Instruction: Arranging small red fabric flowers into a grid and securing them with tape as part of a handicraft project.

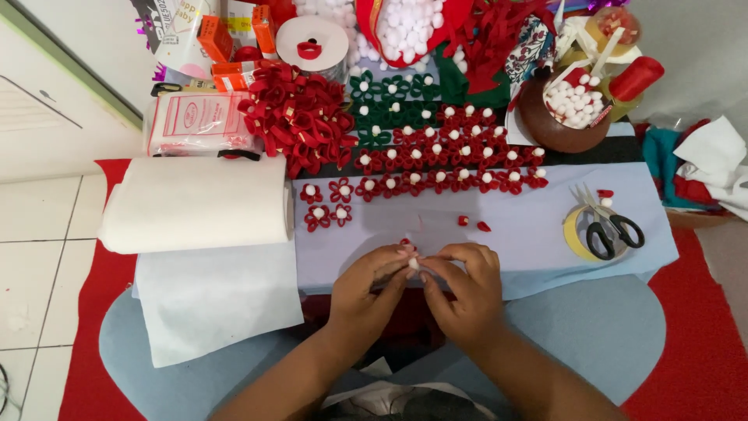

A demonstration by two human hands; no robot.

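- One view only, from a camera worn on the person's head.
- It looks steeply down and forward over the low table (545, 234).
- It sits close: forearms enter from the bottom edge, floor visible at both sides.

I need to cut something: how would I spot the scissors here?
Look at the pale blue cloth covering the low table, then its right end. The scissors lie there on a yellow tape ring, black-handled, the only metal tool among the red felt flowers.
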